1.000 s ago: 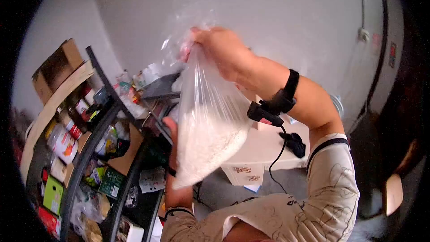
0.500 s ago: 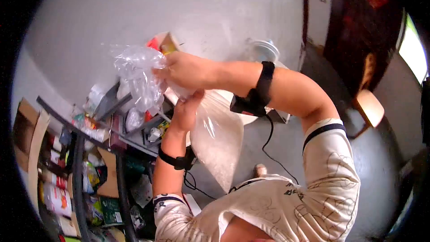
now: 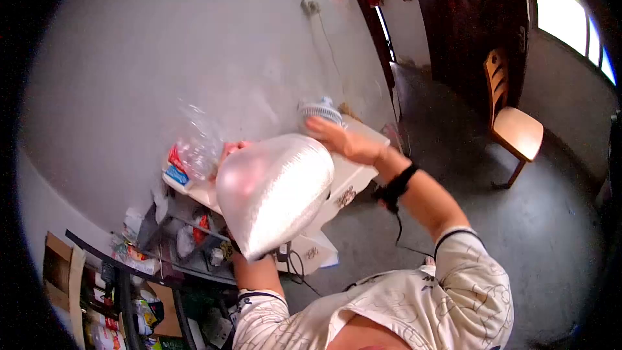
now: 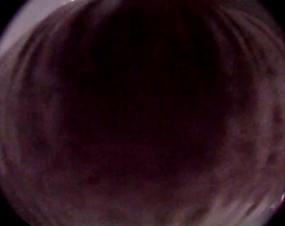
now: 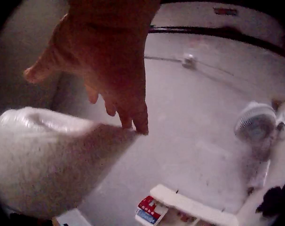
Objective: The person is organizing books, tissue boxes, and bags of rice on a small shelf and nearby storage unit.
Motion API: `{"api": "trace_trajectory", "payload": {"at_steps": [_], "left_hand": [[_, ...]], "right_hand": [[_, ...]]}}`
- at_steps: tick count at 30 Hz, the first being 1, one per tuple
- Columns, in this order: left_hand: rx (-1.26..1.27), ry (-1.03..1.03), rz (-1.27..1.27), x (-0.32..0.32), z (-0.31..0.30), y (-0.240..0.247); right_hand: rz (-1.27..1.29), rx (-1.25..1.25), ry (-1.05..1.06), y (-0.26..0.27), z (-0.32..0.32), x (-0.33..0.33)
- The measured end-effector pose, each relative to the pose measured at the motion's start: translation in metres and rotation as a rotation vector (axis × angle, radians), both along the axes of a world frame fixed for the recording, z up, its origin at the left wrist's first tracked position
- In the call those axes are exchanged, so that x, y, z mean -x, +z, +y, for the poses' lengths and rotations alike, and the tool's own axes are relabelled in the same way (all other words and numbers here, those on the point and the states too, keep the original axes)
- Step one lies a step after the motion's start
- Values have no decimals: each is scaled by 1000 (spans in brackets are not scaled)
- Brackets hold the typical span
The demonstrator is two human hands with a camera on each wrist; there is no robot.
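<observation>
A clear plastic bag of white grain (image 3: 278,188) bulges in front of me in the head view, one corner pointing down toward my chest. My left hand (image 3: 231,149) grips its gathered neck, mostly hidden behind the bag; the loose, crumpled top (image 3: 197,152) sticks out to the left. Against the bag's upper right side is my right hand (image 3: 343,140), its fingers extended. In the right wrist view the thumb stands apart and the fingertips meet the bag's edge (image 5: 53,155). The left wrist view is dark, with something close across the lens.
Behind the bag stands a white table (image 3: 359,139) with a fan (image 3: 321,111) on it. A red and blue package (image 3: 176,175) sits at its left end. Crowded shelves (image 3: 123,298) fill the lower left. A wooden chair (image 3: 515,131) stands at the right.
My view has turned right. The right hand released the bag's neck and moved to its side, fingers now straight. My left hand now holds the neck, and the bag has swung up over that forearm.
</observation>
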State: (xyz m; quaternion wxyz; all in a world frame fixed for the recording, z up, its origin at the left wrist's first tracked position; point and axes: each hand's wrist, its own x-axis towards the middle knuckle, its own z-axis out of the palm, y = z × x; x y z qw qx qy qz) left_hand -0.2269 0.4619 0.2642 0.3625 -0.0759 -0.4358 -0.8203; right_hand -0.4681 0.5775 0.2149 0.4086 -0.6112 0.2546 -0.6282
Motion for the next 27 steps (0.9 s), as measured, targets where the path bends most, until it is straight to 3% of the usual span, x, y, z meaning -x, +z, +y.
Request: {"api": "trace_trajectory", "payload": {"at_steps": [2,8,11,27], "left_hand": [[-19,44,-57,20,19,-16],[-27,102,-144,79,48,-26],[-17,124,-160,98,57,-23],[57,216,-60,116,50,22]], "right_hand": [[-46,-50,-58,-11,14,9],[-129,60,103,-26,42,51],[-183,-70,-23,-26,63,60],[-491,-442,-27,8,73,35]]}}
